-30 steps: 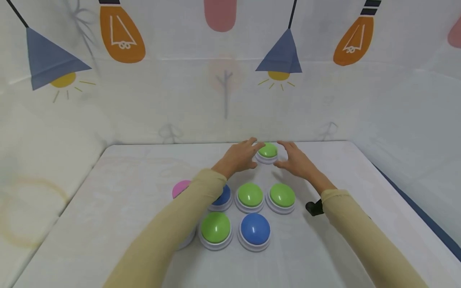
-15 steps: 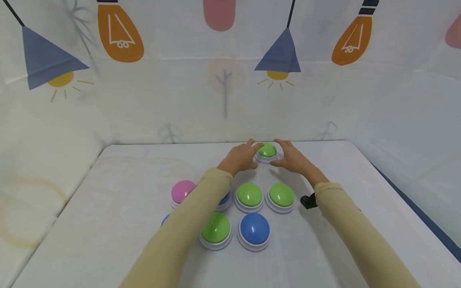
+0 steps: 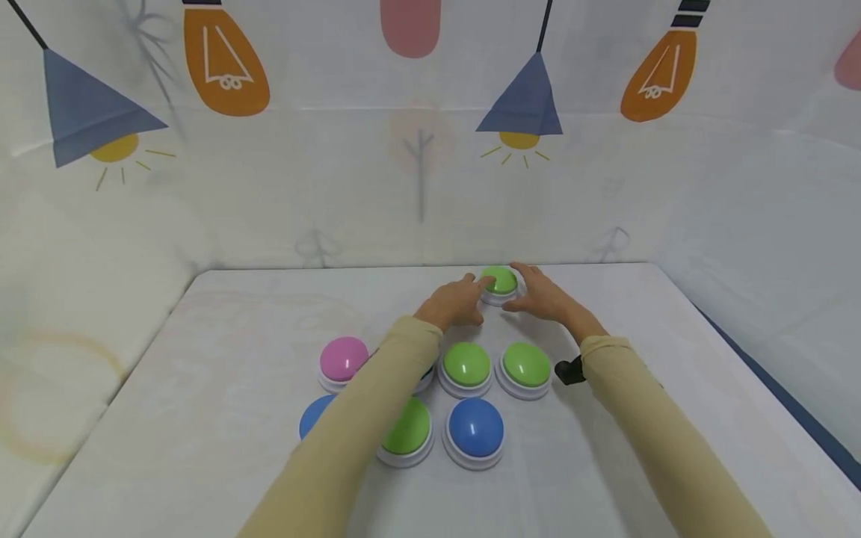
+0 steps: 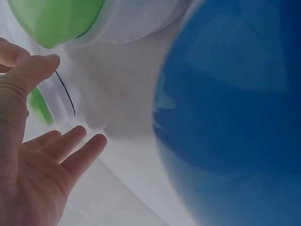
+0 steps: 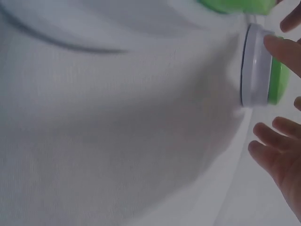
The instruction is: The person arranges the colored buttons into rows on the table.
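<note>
At the far edge of the table stands a push button with a green dome [image 3: 501, 279] on a round white base. My left hand [image 3: 451, 305] is at its left side, the index finger reaching over the dome. In the left wrist view my left hand [image 4: 42, 174] has its fingers spread, and the far button's white base [image 4: 59, 99] shows behind the thumb. My right hand [image 3: 548, 300] stands at the button's right side, thumb low and fingers raised. In the right wrist view the fingers [image 5: 270, 141] are loosely extended beside the white base [image 5: 256, 70].
Nearer on the white table [image 3: 222, 336] are two green buttons [image 3: 467, 364] side by side, a pink button [image 3: 344, 359], a blue button [image 3: 476, 427] and another green one [image 3: 410, 427]. My left sleeve [image 3: 363, 418] partly covers more blue ones. A dark object [image 3: 570, 370] shows by my right sleeve.
My left hand has come slightly down and nearer, its index finger now overlapping the green dome. My right hand has shifted a little left toward the button. The buttons have stayed in place.
</note>
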Demonstrator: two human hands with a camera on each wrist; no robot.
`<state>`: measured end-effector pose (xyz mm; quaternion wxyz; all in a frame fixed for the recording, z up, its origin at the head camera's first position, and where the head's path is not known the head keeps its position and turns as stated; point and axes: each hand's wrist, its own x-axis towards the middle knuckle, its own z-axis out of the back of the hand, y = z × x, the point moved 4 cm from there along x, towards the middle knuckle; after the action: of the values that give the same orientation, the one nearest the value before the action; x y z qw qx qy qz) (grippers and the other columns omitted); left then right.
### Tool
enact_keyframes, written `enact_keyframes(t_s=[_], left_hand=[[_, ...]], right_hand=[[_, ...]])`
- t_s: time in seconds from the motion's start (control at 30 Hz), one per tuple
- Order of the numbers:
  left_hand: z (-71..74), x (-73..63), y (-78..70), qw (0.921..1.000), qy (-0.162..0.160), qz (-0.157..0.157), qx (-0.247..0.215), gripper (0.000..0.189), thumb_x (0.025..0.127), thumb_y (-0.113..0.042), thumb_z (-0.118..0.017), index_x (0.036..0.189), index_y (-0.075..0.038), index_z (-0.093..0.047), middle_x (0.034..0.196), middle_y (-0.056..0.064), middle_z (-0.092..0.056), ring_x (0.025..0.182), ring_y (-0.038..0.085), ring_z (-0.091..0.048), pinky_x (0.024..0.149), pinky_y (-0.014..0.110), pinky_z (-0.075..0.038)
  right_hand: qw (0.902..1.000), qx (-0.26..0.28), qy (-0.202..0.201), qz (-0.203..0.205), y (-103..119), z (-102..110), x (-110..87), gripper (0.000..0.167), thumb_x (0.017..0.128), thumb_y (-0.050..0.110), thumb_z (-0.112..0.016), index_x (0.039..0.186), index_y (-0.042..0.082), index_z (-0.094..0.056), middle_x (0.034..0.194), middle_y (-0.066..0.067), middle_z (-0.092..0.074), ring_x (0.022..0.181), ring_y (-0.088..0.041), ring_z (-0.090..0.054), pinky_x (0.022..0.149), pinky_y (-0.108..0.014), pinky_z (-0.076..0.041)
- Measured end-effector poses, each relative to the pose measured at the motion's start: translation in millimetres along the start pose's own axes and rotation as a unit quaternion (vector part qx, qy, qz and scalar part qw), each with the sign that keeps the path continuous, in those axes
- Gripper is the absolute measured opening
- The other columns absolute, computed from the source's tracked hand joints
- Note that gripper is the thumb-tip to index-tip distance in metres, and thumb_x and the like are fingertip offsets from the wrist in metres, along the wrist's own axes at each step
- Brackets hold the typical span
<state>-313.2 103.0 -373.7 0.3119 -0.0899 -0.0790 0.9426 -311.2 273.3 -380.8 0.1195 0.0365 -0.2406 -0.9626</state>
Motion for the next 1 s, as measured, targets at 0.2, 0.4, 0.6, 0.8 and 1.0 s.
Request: enact_keyframes(t_s=[0.2,0.4,0.6,0.8,1.0], left_hand=[[-2.4,-0.2,0.7,0.9999,0.005,0.005,-0.015,0.086,0.088,-0.024,-0.071,0.158,-0.025,-0.022,0.154,0.019,-0.037,0.128,0.035,-0.052,0.103,0.047,-0.047],[-5.1,0.5,0.0,0.9996,0.021,0.009,-0.014,0.086,0.089,-0.024,-0.070,0.159,-0.028,-0.020,0.154,0.018,-0.038,0.126,0.034,-0.054,0.103,0.047,-0.047],[-6.4,-2.8,-1.0,0.9993,0.031,0.014,-0.013,0.086,0.090,-0.025,-0.069,0.159,-0.029,-0.019,0.152,0.015,-0.041,0.125,0.032,-0.054,0.102,0.047,-0.048],[-8.7,-4.6,-2.7,0.9991,0.037,0.015,-0.010,0.087,0.091,-0.026,-0.068,0.160,-0.027,-0.015,0.158,0.012,-0.034,0.134,0.031,-0.048,0.108,0.048,-0.043],[-8.9,-2.7,-6.3,0.9994,0.035,0.002,-0.002,0.088,0.091,-0.026,-0.068,0.160,-0.023,-0.014,0.160,0.015,-0.030,0.136,0.032,-0.046,0.108,0.048,-0.043]], right_hand=[[0.9999,0.006,0.011,0.006,4.5,-5.3,3.6,0.089,0.089,0.021,-0.072,0.154,-0.006,-0.017,0.153,-0.036,-0.025,0.139,-0.051,-0.029,0.113,-0.063,-0.027],[0.9998,0.009,0.013,0.013,2.5,-6.4,4.3,0.088,0.088,0.017,-0.071,0.152,-0.011,-0.017,0.151,-0.037,-0.030,0.138,-0.050,-0.033,0.114,-0.059,-0.029],[0.9996,0.010,0.016,0.019,1.6,-9.1,4.5,0.085,0.091,0.016,-0.070,0.152,-0.011,-0.017,0.152,-0.035,-0.029,0.139,-0.050,-0.031,0.115,-0.058,-0.027],[0.9998,0.004,0.007,0.020,3.4,-9.4,4.5,0.082,0.091,0.016,-0.069,0.151,-0.012,-0.020,0.149,-0.036,-0.034,0.137,-0.050,-0.036,0.113,-0.058,-0.031],[0.9998,0.008,-0.005,0.015,3.2,-7.5,5.0,0.080,0.091,0.016,-0.070,0.150,-0.012,-0.024,0.146,-0.036,-0.039,0.134,-0.050,-0.041,0.110,-0.058,-0.036]])
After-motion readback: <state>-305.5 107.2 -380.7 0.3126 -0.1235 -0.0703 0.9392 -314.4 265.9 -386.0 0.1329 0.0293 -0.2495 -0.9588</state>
